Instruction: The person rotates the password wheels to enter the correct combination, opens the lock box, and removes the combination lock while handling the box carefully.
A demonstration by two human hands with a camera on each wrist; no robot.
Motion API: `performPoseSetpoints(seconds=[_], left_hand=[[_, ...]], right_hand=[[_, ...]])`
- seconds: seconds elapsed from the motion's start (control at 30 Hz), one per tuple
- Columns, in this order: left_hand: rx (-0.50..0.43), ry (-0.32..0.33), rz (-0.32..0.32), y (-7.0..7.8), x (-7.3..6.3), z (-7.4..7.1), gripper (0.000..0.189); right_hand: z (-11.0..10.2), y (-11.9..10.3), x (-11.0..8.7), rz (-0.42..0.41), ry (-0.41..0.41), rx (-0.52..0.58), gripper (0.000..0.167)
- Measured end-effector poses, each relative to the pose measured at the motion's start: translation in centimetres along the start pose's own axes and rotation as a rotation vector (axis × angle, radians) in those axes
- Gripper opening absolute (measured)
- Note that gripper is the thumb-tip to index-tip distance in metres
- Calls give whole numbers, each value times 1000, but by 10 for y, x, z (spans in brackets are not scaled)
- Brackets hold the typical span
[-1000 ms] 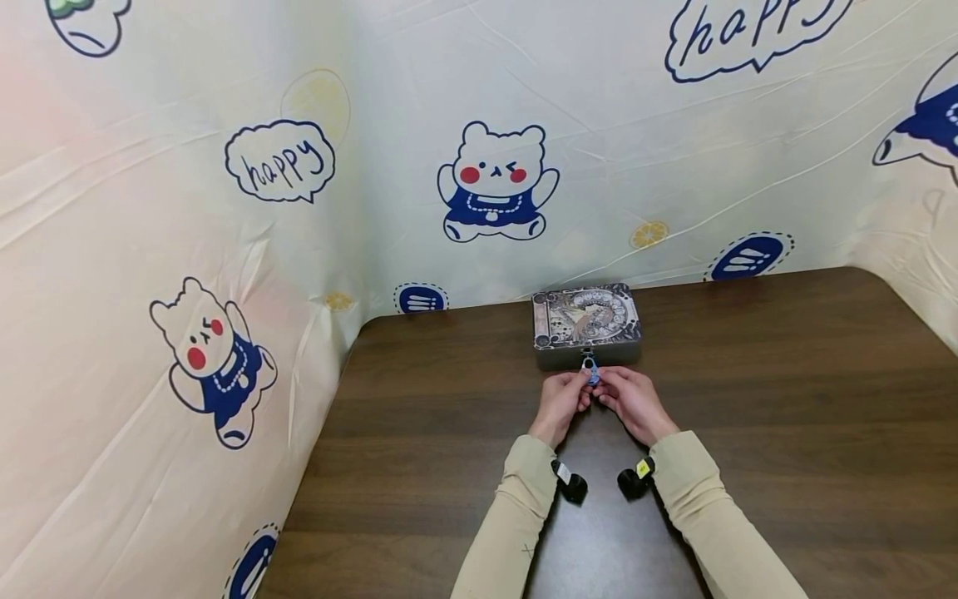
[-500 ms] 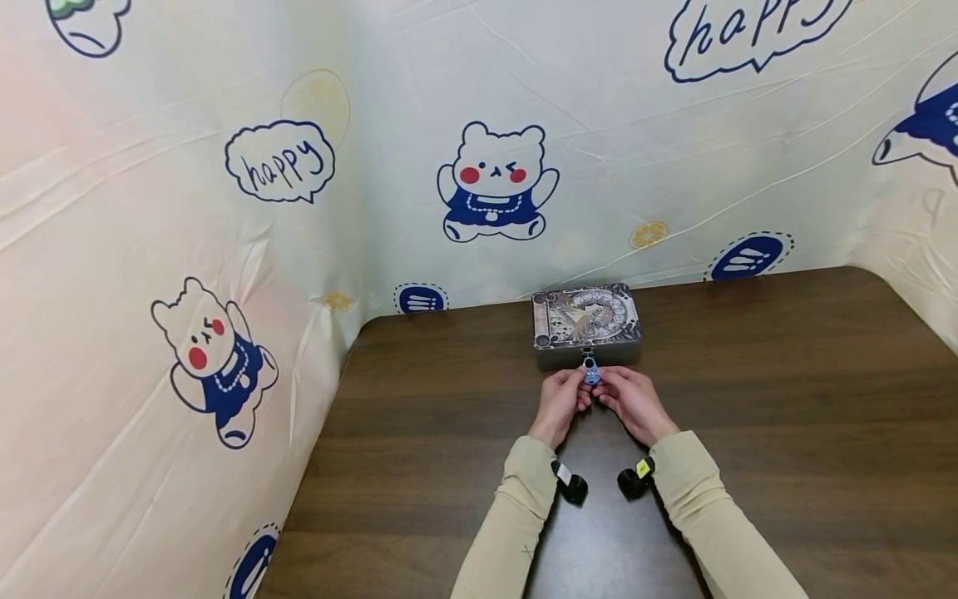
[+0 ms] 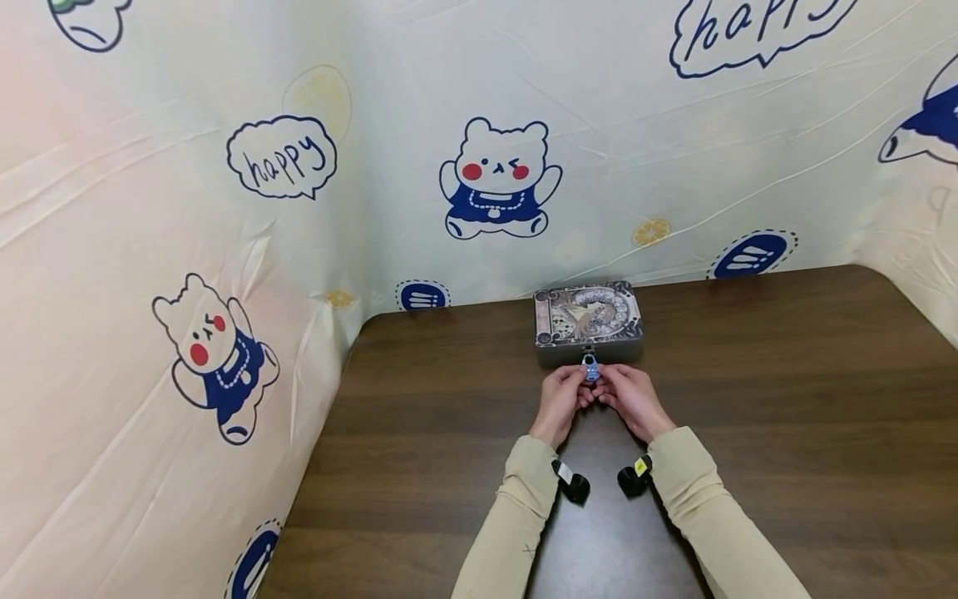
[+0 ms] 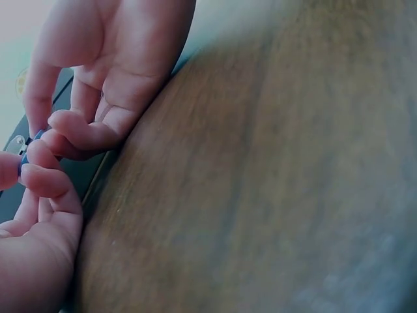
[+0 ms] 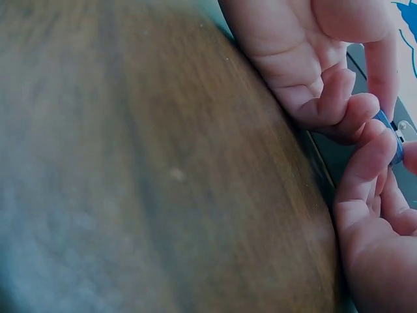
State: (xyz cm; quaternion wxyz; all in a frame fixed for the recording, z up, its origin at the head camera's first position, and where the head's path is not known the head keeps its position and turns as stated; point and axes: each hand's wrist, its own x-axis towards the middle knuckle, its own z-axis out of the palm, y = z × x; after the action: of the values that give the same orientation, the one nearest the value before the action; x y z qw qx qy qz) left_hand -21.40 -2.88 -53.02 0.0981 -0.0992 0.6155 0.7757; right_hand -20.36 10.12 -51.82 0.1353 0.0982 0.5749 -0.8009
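A small blue padlock (image 3: 591, 371) hangs at the front clasp of a dark tin box (image 3: 588, 314) with an ornate picture lid. My left hand (image 3: 558, 403) pinches the padlock's left side between thumb and fingertips. From the other side my right hand (image 3: 633, 401) pinches it too, so the two sets of fingertips almost meet. In the left wrist view only a blue sliver of the padlock (image 4: 24, 160) shows between the fingers. The right wrist view likewise shows just an edge of the padlock (image 5: 396, 145), the rest covered. The box lid is down.
The box stands near the back edge of a brown wooden table (image 3: 434, 416). Behind and to the left hangs a pale printed cloth (image 3: 404, 150) with bear drawings. A small black camera (image 3: 575, 487) is strapped at the left wrist, another camera (image 3: 634, 481) at the right.
The padlock has turned slightly between the fingertips, its front now facing up more squarely. Both hands keep their pinch in nearly the same place, and the head view has shifted a little.
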Motion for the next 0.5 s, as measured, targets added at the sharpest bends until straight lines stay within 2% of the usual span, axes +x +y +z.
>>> performPoseSetpoints(seconds=[0.23, 0.5], left_hand=[[-7, -16, 21, -1, -1, 0, 14], [-25, -34, 9, -1, 0, -2, 10]], right_hand=[[2, 0, 5, 6, 41, -92, 17], [5, -2, 5, 10, 82, -169, 21]])
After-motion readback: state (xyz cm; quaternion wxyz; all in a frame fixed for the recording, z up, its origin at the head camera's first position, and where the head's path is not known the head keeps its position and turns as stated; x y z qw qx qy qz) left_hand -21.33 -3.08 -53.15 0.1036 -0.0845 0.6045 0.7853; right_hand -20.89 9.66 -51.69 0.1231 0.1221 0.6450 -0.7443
